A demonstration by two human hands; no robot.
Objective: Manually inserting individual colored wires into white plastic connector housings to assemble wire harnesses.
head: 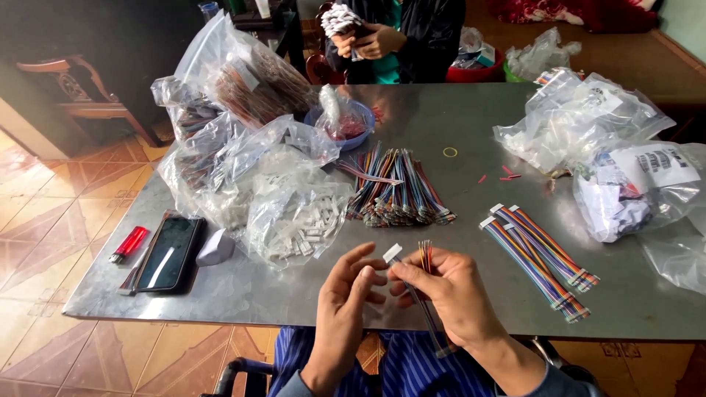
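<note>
Both hands are pinching shut: left hand (346, 294) gripping the small white plastic connector (392, 253), right hand (448, 294) the limp multicoloured ribbon cable (425, 257) (light, floppy, likely best held near its 12 o'clock tip).

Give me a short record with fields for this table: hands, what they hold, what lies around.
left hand: pinches a white connector
right hand: holds a multicoloured ribbon cable
centre: pile of ribbon cables
right: finished cables, plastic bags
left: phone, red lighter, bag of white connectors
far side: another person's hands
</note>
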